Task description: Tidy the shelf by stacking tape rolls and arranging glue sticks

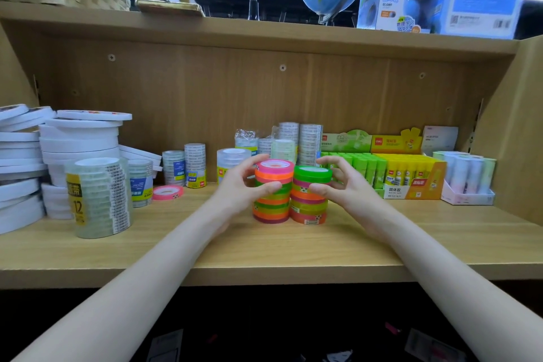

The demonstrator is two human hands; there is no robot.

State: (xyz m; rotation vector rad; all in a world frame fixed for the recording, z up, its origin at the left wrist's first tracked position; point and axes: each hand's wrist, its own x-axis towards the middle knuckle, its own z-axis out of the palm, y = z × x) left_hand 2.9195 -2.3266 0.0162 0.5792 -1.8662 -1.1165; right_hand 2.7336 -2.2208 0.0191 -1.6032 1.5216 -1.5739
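Left hand: the person's left hand (245, 185) is curling its fingers and thumb around the left stack of neon pink, orange and green tape rolls (272, 191), gripping it at the upper half.
Right hand: the right hand (338, 184) is gripping the right stack of neon green, pink, orange and yellow tape rolls (310, 197), with the thumb lying on the front and the fingers bending over the back of the top green roll.
Two stacks: they are standing upright and touching each other in the middle of the light wooden shelf board (264, 247); the left stack is standing a little higher.
Loose roll: one single pink tape roll (168, 192) is lying flat on the board, left of the hands and apart from the stacks.
Clear tape: a tall wrapped pack of clear tape rolls with a yellow label (98, 197) is standing at the front left, and smaller clear packs are standing behind near the back wall.
White tape: wide white tape rolls (79, 141) are piling up unevenly at the far left.
Glue sticks: the green glue sticks (364, 166) and the yellow display box of glue sticks (411, 176) are sitting at the right, just behind the right hand; a pastel box of glue sticks (467, 176) is standing beside them at the far right.
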